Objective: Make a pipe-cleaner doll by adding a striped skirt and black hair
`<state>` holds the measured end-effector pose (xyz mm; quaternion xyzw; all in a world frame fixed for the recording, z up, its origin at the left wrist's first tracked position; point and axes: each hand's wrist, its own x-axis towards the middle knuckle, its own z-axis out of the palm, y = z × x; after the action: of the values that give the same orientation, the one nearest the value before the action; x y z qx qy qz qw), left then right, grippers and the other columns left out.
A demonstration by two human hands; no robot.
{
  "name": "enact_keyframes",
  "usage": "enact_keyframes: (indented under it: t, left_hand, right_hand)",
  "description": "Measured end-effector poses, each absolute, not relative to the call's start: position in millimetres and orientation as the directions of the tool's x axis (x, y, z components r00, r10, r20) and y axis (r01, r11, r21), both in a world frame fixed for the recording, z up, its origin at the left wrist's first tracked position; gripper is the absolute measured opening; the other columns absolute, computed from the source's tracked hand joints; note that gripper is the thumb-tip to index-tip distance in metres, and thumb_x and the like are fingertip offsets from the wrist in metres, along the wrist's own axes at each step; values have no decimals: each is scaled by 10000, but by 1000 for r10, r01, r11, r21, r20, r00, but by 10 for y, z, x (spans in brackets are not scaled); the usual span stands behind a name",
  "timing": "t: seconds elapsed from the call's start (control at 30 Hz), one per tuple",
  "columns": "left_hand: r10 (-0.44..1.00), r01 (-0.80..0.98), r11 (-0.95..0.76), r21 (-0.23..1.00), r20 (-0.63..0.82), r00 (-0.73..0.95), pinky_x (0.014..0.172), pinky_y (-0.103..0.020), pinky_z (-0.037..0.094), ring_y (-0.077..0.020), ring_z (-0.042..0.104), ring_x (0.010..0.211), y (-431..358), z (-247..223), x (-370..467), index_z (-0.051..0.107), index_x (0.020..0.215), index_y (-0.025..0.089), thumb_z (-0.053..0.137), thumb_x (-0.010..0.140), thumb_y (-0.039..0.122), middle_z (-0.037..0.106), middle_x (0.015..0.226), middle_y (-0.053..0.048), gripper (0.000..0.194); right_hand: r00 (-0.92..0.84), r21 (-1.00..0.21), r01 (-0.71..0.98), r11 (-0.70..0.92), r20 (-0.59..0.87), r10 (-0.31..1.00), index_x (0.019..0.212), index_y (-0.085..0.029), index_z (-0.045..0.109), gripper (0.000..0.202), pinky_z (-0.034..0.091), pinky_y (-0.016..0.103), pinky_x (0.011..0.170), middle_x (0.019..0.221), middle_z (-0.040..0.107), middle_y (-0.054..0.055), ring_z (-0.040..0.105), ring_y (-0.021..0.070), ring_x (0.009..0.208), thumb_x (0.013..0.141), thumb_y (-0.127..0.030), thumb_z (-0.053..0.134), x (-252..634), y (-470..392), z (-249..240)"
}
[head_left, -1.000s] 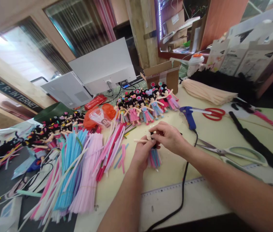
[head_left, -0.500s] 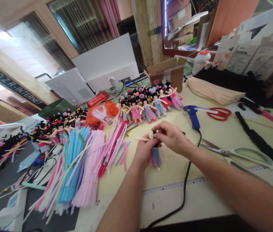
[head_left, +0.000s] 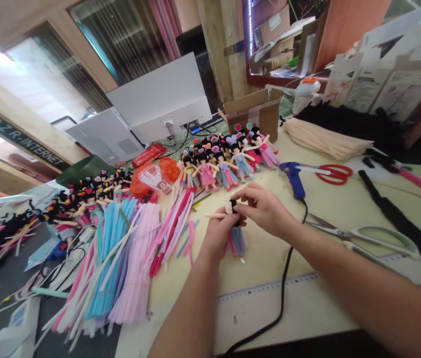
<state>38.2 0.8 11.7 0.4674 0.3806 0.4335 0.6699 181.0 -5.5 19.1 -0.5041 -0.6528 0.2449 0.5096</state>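
Note:
A small pipe-cleaner doll (head_left: 237, 240) with a blue and pink skirt, cream head and black hair is held upright over the table. My left hand (head_left: 221, 232) is closed around its body, and one cream arm sticks out to the left. Against the black hair at the head, the fingers of my right hand (head_left: 257, 206) are pinched together. What exactly lies between those right fingertips is partly hidden. Behind my hands stands a group of finished-looking dolls (head_left: 206, 169) in pink and blue dresses.
A blue glue gun (head_left: 293, 180), its cord running toward me, lies right of my hands. Red-handled scissors (head_left: 333, 174) and large pale-handled scissors (head_left: 378, 238) lie farther right. Bundles of blue pipe cleaners (head_left: 111, 258) and lilac ones (head_left: 136, 268) are at left. A cardboard box (head_left: 253, 112) stands behind.
The view has shifted slightly, so everything sits a little farther left. The doll's black hair and head show more clearly between my fingers; both hands still hold there.

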Motion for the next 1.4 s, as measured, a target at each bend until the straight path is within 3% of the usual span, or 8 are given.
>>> enact_keyframes:
  t: [0.4, 0.93, 1.17, 1.4]
  left_hand:
    - [930, -197, 184, 963, -106, 351, 671, -282, 467, -145, 584, 703, -22, 176, 389, 609, 761, 156, 700, 618, 271, 609, 735, -17, 205]
    - [885, -254, 329, 909, -204, 417, 694, -306, 474, -157, 601, 692, -3, 143, 372, 629, 790, 143, 734, 610, 296, 631, 719, -30, 259]
    - [908, -205, 280, 938, -189, 375, 669, -274, 465, -107, 554, 632, -48, 192, 416, 603, 772, 154, 785, 554, 271, 594, 705, 7, 307]
    - [918, -184, 260, 948, -184, 352, 635, -268, 464, -122, 563, 639, -48, 192, 424, 610, 783, 155, 720, 596, 246, 596, 691, -4, 236]
  right_hand:
    - [-54, -784, 487, 385, 413, 909, 853, -204, 648, 109, 408, 257, 610, 853, 554, 4, 507, 106, 643, 776, -143, 600, 1813, -91, 252]
    - [4, -787, 503, 358, 417, 909, 872, -211, 703, 115, 416, 272, 601, 809, 544, 6, 463, 102, 583, 794, -231, 621, 1834, -58, 206]
    - [-18, -748, 553, 366, 429, 903, 848, -211, 680, 84, 399, 271, 613, 802, 540, 1, 470, 110, 613, 804, -233, 612, 1820, -54, 177]
    - [-34, -735, 561, 381, 439, 898, 842, -209, 666, 73, 395, 264, 621, 808, 544, 2, 479, 111, 626, 812, -226, 602, 1819, -63, 184]
